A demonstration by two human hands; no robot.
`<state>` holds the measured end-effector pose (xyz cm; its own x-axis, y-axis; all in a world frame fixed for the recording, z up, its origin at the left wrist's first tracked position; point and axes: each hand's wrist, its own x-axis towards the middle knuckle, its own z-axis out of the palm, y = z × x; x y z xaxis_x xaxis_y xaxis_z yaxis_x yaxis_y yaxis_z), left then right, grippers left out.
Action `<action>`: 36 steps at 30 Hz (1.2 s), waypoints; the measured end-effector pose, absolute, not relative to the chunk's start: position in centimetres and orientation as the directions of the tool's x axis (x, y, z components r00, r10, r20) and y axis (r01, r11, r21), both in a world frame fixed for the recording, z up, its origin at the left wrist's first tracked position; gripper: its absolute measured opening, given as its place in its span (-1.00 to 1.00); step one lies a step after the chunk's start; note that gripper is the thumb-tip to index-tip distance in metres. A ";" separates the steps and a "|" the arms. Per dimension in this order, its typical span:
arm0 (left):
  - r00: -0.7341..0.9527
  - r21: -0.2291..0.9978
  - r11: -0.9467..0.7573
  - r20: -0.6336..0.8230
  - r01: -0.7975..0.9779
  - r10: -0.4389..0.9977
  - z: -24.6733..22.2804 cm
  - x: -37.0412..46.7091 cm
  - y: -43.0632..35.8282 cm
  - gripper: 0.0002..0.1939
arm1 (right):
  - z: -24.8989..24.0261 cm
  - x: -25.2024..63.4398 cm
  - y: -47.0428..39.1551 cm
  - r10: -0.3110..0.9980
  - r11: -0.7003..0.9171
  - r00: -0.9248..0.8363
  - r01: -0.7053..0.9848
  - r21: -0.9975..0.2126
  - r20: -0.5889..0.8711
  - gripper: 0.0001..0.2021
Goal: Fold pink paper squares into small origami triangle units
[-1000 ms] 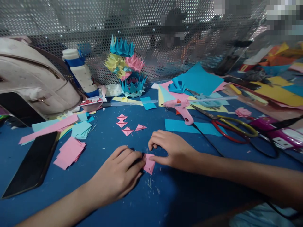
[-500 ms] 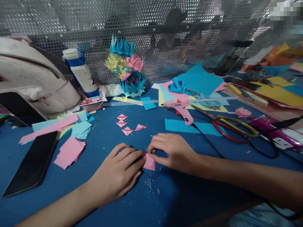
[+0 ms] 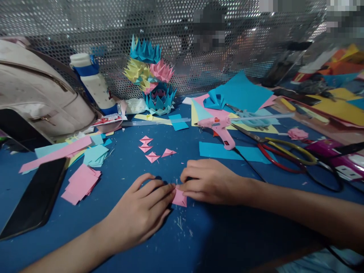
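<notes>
A small pink paper square (image 3: 179,198), partly folded, lies on the blue table between my hands. My left hand (image 3: 146,206) presses its left edge with the fingertips, the fingers together. From the other side my right hand (image 3: 209,182) pinches the upper right edge, thumb and curled fingers on the paper. The fingertips hide part of the fold. Just beyond are several small folded pink pieces (image 3: 152,157). A stack of pink paper squares (image 3: 81,184) sits left of my left hand.
A pink glue gun (image 3: 217,127) and scissors (image 3: 284,151) lie beyond my right hand, with a trailing cord. To the left are a dark phone (image 3: 35,197), a bottle (image 3: 95,85) and a bag (image 3: 42,91). Folded paper flowers (image 3: 159,99) stand against the perforated metal panel.
My right thumb and fingers have closed together on the paper's upper right edge. My left hand stays nearly still. The view has shifted slightly.
</notes>
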<state>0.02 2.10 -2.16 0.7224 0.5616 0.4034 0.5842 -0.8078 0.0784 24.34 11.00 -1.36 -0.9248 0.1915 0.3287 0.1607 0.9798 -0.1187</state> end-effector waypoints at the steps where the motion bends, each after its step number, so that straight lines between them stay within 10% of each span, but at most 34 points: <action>1: 0.726 0.071 -0.810 0.402 0.582 0.557 -2.2 0.0 2.1 -0.70 | -1.1 24.5 11.2 0.168 0.984 -0.936 0.140 -0.111 0.309 -0.76; 8: 0.778 0.079 -0.837 0.329 0.542 0.535 -1.9 -0.5 2.1 -0.67 | 0.2 25.2 12.4 0.043 0.986 -0.982 0.012 -0.166 0.182 -0.75; 21: 0.738 0.163 -0.816 0.358 0.554 0.573 -1.9 -0.1 2.3 -0.76 | -1.5 24.6 12.5 0.279 0.832 -0.933 0.116 -0.542 0.228 -0.87; 36: 0.587 0.325 -0.691 0.367 0.646 0.721 -1.9 1.3 2.6 -0.86 | -1.5 23.7 11.5 0.337 0.762 -0.936 0.206 -0.615 0.104 -0.98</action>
<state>1.30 2.56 -1.92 0.5872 0.7214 0.3672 0.6458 -0.6910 0.3247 23.65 11.54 -1.46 -0.9358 0.3368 0.1039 0.2059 0.7615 -0.6146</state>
